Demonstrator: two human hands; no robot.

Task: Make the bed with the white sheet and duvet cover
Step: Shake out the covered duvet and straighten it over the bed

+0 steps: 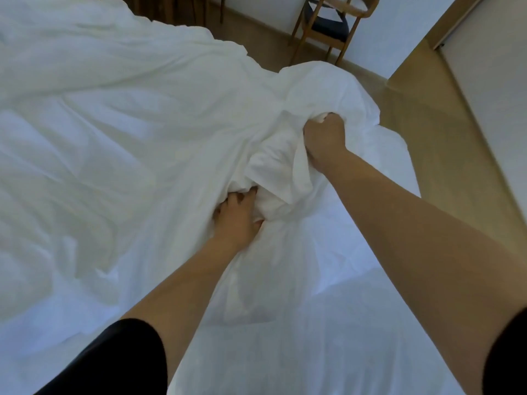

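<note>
A white duvet (114, 132) lies rumpled across the bed, filling the left and middle of the view. Near the bed's right corner its fabric is bunched into a raised heap (322, 92). My right hand (323, 138) grips a fistful of that bunched cloth, fingers curled into it. My left hand (238, 215) is lower and closer, fingers dug into a fold of the same white fabric and holding it. A flatter white sheet (328, 323) covers the mattress under my arms. Both forearms are bare, with black sleeves at the bottom.
Tan floor (427, 138) runs along the bed's right side. A wooden chair (333, 21) with a dark seat stands by the far wall. A pale wall or door panel (490, 81) rises at the right, with a wooden base strip.
</note>
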